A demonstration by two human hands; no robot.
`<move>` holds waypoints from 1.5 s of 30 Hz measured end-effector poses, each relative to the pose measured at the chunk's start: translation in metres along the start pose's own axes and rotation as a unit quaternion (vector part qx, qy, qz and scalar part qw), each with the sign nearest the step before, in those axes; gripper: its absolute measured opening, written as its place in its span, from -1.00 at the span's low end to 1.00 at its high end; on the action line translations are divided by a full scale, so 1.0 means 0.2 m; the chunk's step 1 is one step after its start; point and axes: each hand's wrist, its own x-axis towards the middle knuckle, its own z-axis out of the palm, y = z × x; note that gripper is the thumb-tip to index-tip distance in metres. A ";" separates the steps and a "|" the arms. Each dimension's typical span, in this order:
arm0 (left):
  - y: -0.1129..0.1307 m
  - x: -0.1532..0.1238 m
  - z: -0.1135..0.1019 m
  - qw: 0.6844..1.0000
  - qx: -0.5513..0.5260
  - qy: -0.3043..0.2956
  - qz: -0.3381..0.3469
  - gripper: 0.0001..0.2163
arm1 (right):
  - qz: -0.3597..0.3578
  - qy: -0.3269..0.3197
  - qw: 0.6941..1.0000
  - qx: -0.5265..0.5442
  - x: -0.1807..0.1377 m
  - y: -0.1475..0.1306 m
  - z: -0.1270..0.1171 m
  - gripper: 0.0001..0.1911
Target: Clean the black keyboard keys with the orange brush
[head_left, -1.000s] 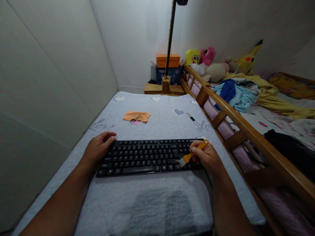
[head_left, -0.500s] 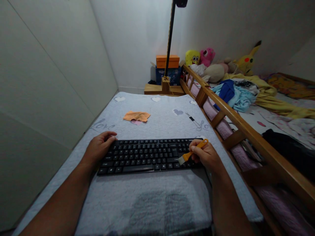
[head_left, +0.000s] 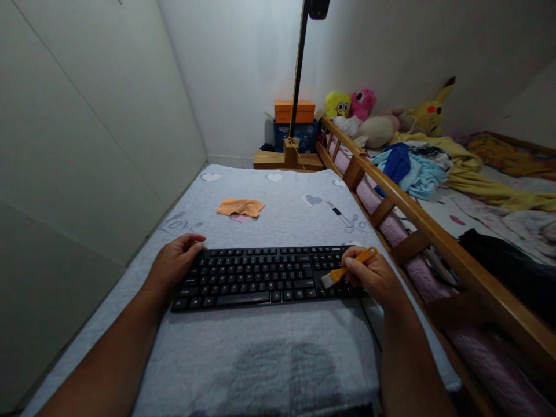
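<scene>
A black keyboard (head_left: pixel 256 277) lies flat on the pale blue quilted cover, its long side facing me. My left hand (head_left: pixel 180 259) grips the keyboard's left end, thumb along the upper corner and other fingers partly hidden behind it. Pinched in my right hand (head_left: pixel 368 272) is a small brush (head_left: pixel 341 274) with a yellow-orange handle and pale bristles. The bristles point down and left, at the keys between the main block and the number pad. My right hand hides part of the number pad. A dark cable (head_left: pixel 369 321) runs from under the keyboard's right side toward me.
Beyond the keyboard lie an orange cloth (head_left: pixel 240 207) and a thin tool with a black middle (head_left: pixel 337 212). A wooden rail (head_left: pixel 403 200) runs along the right, with clothes and plush toys behind it. A pole (head_left: pixel 297 75) on a wooden base stands at the back, near boxes (head_left: pixel 294 112).
My right hand has moved the brush a little to the right, from the main block's edge toward the number pad. My left hand stays at the keyboard's left end.
</scene>
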 end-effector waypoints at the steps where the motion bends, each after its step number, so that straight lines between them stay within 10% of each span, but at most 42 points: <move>1: 0.00 0.00 0.00 1.000 -0.002 -0.001 -0.001 -0.58 | -0.009 0.007 1.000 -0.010 0.00 0.01 0.00 -0.75; 45: -0.02 0.01 0.01 1.000 -0.014 0.003 0.006 -0.60 | -0.033 0.029 0.999 -0.010 0.01 0.10 0.02 -0.80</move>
